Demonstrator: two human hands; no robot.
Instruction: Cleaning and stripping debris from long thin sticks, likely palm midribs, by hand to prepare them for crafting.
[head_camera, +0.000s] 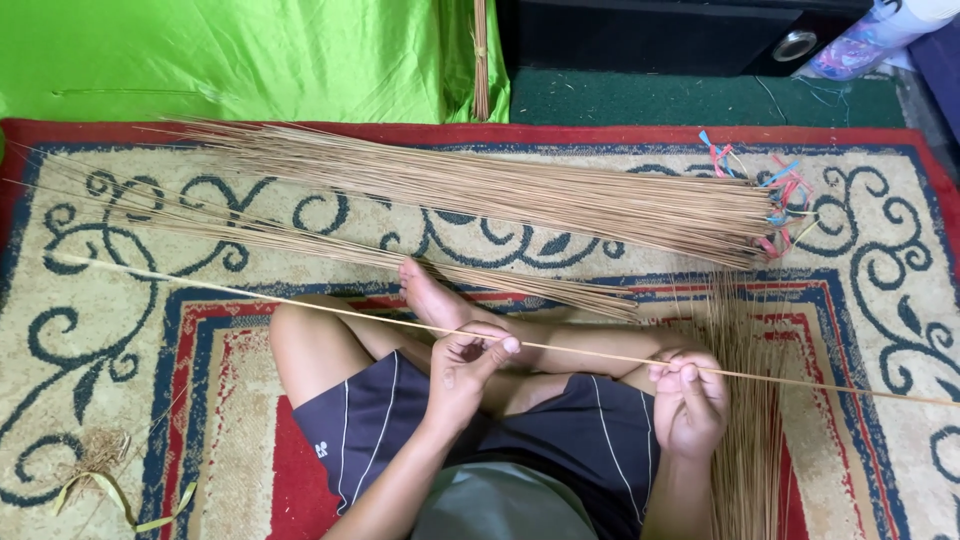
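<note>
A person is sitting cross-legged on a patterned rug (880, 300), and both hands are working one long thin stick (250, 292) that is lying across the lap. The stick is running from about nine o'clock, far out over the rug, down past the knees toward four o'clock, where its end is leaving the view.

The left hand (462, 368) is pinching the stick near its middle; its grip is nearly closed, thumb and forefinger pressing on the stick from either side, the other fingers curling under. The right hand (690, 400), at about four o'clock from the left one, is closing its grip tightly over the same stick, fingers folded down so that the stick is passing through the fist.

Just beyond the person's bare foot (428, 295), toward twelve o'clock, a big bundle of sticks (520, 195) is lying spread across the rug, its thick end pointing to three o'clock. Coloured bands (785, 190) are lying at that end, touching the stick tips. A thinner sheaf (480, 275) is lying between the bundle and the foot. More sticks (750, 440) are standing in a loose heap beside the right hand, at about five o'clock. A green cloth (230, 55) is covering the floor at eleven o'clock, and a scrap of fibre (100, 465) is lying at seven o'clock.
</note>
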